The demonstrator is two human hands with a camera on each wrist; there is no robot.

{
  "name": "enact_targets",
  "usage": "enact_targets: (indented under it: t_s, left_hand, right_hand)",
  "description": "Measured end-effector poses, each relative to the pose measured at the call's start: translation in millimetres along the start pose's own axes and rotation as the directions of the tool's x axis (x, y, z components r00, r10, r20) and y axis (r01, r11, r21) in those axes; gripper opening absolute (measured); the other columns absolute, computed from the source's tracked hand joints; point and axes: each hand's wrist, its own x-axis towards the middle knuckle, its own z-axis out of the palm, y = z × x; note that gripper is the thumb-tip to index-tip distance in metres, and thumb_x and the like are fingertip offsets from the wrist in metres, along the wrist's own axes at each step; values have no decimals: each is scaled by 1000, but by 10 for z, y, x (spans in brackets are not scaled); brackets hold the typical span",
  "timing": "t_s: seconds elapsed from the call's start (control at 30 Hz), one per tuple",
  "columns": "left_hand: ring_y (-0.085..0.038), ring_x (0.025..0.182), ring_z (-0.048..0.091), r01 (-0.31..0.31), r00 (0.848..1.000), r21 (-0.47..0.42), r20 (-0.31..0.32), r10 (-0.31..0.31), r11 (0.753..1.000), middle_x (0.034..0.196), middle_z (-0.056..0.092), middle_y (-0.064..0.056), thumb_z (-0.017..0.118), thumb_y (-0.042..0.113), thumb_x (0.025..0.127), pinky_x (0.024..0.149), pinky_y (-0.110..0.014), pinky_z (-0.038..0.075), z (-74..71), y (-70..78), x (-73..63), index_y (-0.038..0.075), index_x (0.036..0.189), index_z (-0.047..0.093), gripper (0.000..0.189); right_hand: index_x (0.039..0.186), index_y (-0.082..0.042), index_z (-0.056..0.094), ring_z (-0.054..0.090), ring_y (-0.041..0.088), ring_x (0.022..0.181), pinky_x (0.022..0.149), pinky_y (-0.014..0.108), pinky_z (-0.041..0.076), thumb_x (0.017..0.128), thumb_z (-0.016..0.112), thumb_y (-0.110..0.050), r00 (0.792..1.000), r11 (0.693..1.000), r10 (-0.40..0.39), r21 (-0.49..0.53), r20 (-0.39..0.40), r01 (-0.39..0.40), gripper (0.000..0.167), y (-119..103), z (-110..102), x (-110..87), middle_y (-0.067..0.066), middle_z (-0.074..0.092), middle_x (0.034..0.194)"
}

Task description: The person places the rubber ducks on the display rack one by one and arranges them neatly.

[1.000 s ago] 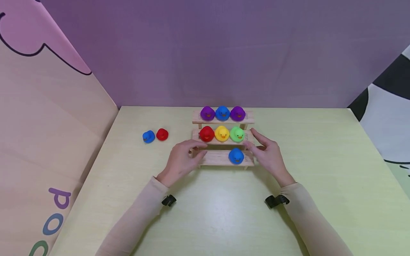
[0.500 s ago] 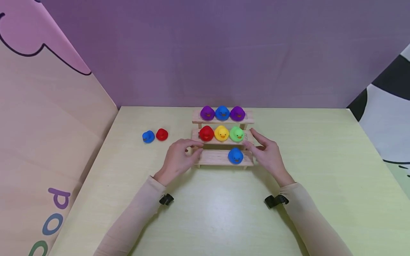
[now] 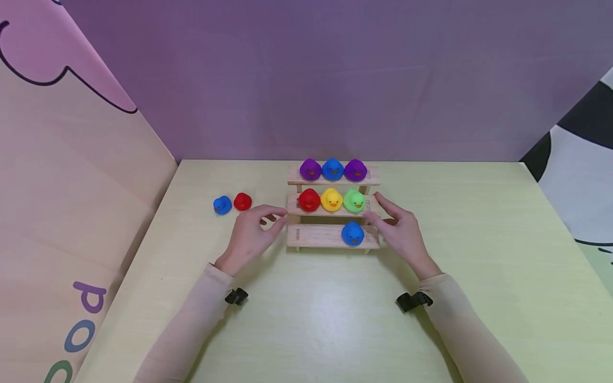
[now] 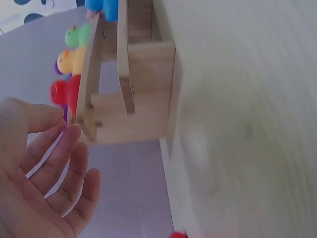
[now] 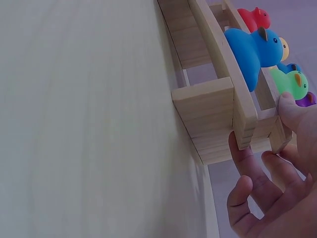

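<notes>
A three-tier wooden stand [image 3: 316, 237] stands at the back middle of the table. On its lowest tier, toward the right, sits a blue rubber duck [image 3: 353, 234]. The middle tier bears a red duck [image 3: 308, 200], a yellow duck [image 3: 332, 200] and a green duck [image 3: 354, 201]. My left hand [image 3: 249, 234], fingers loosely bent and holding nothing, is beside the stand's left end; in the left wrist view its fingertips are close to the middle tier. My right hand [image 3: 403, 236] grips the middle tier's right end, thumb [image 5: 290, 106] near the green duck.
Two purple ducks [image 3: 310, 170] flank a blue duck [image 3: 332, 169] on the top tier. On the table to the left lie a small blue duck [image 3: 222, 205] and a small red duck [image 3: 242, 201]. A purple wall [image 3: 335, 80] rises behind the table.
My left hand has moved left, from over the lowest tier's left part to outside the stand's left end. The right hand and the ducks have stayed in place.
</notes>
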Motion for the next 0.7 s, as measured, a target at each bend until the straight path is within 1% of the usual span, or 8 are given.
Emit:
enact_targets:
  t_s: [0.17, 0.27, 0.4, 0.53, 0.63, 0.7]
  left_hand:
    - [-24, 94, 75, 18, 998, -4, -58, -18, 1000, 111, 81, -6, 76, 20, 99, 83, -43, 61, -135, -149, 18, 11, 118, 81, 22]
    - [-25, 94, 75, 34, 995, -15, -96, -35, 999, 110, 81, -7, 75, 19, 100, 82, -41, 60, -226, -263, 35, 9, 117, 81, 21]
    - [-27, 92, 74, 56, 986, -22, -155, -58, 998, 110, 80, -9, 75, 17, 99, 81, -37, 58, -361, -421, 49, 9, 115, 82, 19]
    - [-27, 90, 71, 111, 972, -3, -206, -109, 994, 109, 80, -11, 76, 19, 98, 78, -34, 55, -507, -555, 57, 10, 115, 82, 20]
    - [-27, 90, 71, 158, 962, 23, -228, -149, 987, 110, 80, -12, 75, 20, 99, 73, -28, 52, -597, -658, 61, 9, 117, 81, 22]
    - [-27, 92, 72, 187, 956, 21, -235, -177, 982, 112, 80, -12, 76, 20, 98, 71, -23, 51, -648, -713, 65, 9, 117, 81, 22]
  right_hand:
    - [162, -14, 46, 74, 45, 113, 75, 11, 55, 103, 70, -46, 1000, 1000, -1, -1, 3, 1, 71, -4, -6, -4, 17, 45, 166]
    - [162, -14, 46, 74, 45, 112, 74, 12, 56, 103, 70, -46, 1000, 1000, -1, 6, 6, 1, 71, -9, -9, -6, 17, 45, 166]
    - [162, -17, 46, 75, 45, 111, 70, 17, 58, 103, 70, -45, 1000, 1000, 0, 22, 13, 0, 70, -19, -7, -9, 16, 45, 166]
    - [162, -18, 46, 75, 44, 111, 69, 19, 59, 103, 70, -45, 1000, 1000, 1, 27, 15, -1, 69, -20, -6, -13, 15, 46, 166]
    - [162, -17, 46, 75, 44, 110, 70, 18, 59, 103, 70, -45, 1000, 1000, 1, 26, 12, -1, 70, -8, -6, -10, 15, 46, 166]
    - [162, -16, 46, 75, 44, 110, 71, 17, 58, 103, 70, -45, 1000, 1000, 3, 26, 11, -3, 70, -2, -7, -8, 15, 46, 166]
